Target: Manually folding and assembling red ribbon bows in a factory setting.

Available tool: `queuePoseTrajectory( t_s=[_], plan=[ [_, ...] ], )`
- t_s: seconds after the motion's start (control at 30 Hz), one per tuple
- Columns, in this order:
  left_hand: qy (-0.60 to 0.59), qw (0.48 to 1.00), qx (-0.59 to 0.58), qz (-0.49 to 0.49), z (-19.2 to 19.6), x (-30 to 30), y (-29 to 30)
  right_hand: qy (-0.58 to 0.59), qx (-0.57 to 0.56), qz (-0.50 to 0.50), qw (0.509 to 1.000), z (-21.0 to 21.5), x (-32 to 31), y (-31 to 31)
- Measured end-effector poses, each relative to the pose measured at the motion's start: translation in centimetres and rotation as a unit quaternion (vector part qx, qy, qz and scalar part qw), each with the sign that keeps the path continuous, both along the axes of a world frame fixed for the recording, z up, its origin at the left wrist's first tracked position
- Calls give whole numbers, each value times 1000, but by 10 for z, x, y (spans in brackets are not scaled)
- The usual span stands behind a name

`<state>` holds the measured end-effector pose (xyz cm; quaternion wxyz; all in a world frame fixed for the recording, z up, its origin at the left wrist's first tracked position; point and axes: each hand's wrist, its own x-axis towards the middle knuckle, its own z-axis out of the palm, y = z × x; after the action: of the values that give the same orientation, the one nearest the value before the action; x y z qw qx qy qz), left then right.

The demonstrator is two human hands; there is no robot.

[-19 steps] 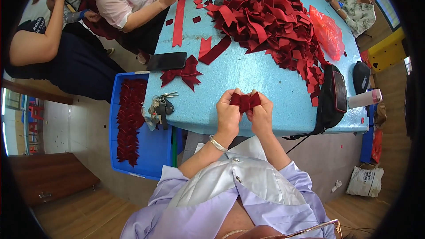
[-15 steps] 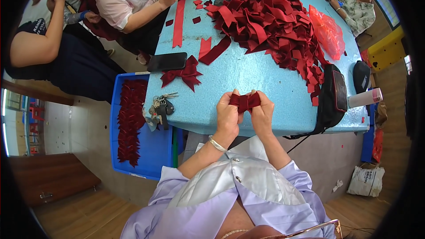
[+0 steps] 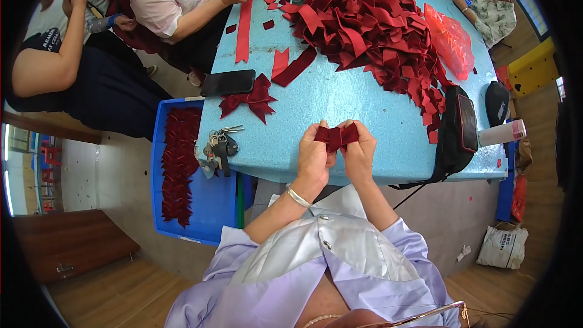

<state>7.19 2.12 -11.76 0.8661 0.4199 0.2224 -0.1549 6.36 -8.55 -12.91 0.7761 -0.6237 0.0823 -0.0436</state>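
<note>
A dark red velvet ribbon bow [image 3: 336, 138] is stretched between my two hands, over the near edge of the blue table. My left hand [image 3: 314, 155] pinches its left loop, a silver bangle on the wrist. On its other loop my right hand [image 3: 359, 152] is closed, thumb on top. Ahead and to the left lies a finished red bow [image 3: 258, 100], partly beside a black phone [image 3: 228, 83]. Farther off are a loose folded ribbon piece [image 3: 295, 67] and a large heap of red ribbon pieces [image 3: 370, 30].
A bunch of keys [image 3: 219, 149] lies at the table's left corner. Below it stands a blue crate [image 3: 209, 206] with rows of red bows. To the right are a black bag [image 3: 456, 130], a bottle [image 3: 503, 133] and a red plastic bag [image 3: 450, 45]. Other people work around the table.
My hands have barely shifted, and the bow stays between them with its right end slightly turned. Across the table, the co-worker in the pale top has moved their hands on a ribbon.
</note>
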Motion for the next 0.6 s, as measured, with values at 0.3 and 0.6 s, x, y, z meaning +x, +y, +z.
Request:
queuePoseTrajectory(
  t_s=[0.3, 0.6],
  plan=[
    [-164, 955, 145, -198, -4, 10, 31, -143, -313, 18, 939, 6, 2, -11],
    [-151, 949, 159, -226, 8, 2, 34, -14, -240, 145, 960, 26, 4, -25]
  ],
)
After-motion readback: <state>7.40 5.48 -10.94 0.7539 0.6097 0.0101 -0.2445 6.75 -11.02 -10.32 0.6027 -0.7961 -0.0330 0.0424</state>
